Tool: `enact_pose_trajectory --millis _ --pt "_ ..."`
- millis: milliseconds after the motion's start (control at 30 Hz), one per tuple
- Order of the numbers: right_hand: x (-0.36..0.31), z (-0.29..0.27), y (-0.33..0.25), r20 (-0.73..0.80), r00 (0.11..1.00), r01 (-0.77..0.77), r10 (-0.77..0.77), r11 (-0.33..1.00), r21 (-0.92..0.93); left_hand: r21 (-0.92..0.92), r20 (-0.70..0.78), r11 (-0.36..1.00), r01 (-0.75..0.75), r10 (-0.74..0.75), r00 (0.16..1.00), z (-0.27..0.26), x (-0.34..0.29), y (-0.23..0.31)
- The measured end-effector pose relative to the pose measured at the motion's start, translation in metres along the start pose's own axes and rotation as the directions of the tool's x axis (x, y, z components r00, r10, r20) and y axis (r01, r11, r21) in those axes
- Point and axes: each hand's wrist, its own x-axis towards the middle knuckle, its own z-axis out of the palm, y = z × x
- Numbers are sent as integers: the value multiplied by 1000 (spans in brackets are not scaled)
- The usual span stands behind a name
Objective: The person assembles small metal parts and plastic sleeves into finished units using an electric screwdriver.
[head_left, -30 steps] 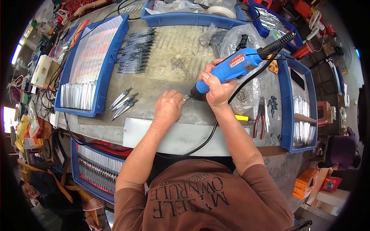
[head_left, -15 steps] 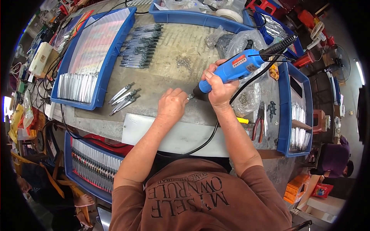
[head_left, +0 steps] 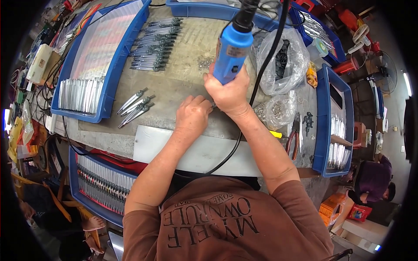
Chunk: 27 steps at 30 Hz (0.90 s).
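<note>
My right hand (head_left: 230, 93) is wrapped round a blue electric screwdriver (head_left: 235, 50), whose black cord end points up and away from me. The tool's working tip is hidden behind my hand. Just left of it, my left hand (head_left: 191, 115) rests low over the worktop with its fingers pinched together. A bit of metal (head_left: 213, 105) shows at those fingertips, close to my right hand; most of it is covered. Several silver rods with dark grey fittings (head_left: 136, 106) lie left of my left hand. A larger row of similar pieces (head_left: 154, 45) lies farther back.
Blue trays stand at the left (head_left: 114, 74), back (head_left: 200, 9) and right (head_left: 321, 130), with another tray of rods (head_left: 102, 182) low at the left. Plastic bags of parts (head_left: 283, 65), red-handled pliers (head_left: 292, 141) and loose screws (head_left: 205, 64) lie about. The black cable (head_left: 261, 82) crosses near my right arm.
My right hand has swung the screwdriver from slanting right to pointing away from me, and moved slightly left. My left hand has barely moved and stays pinched.
</note>
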Motion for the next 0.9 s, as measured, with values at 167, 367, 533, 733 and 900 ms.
enact_pose_trajectory --millis 167,367,533,733,900 --pt "4 2 -1 13 1000 -11 11 1000 -29 9 -5 1000 -26 26 1000 1 0 -1" --pt "-7 -9 -5 -6 999 -40 41 992 121 17 -20 999 -41 41 999 -1 2 2" --pt "-24 -26 -18 -144 982 -44 123 887 461 97 -33 990 -97 101 994 -2 -4 -3" --pt "-26 -63 -3 -367 909 28 197 850 526 220 -11 961 -170 176 984 0 -7 4" --pt "-24 -75 10 -382 895 39 230 813 581 236 -62 964 -124 142 988 -22 -19 -9"
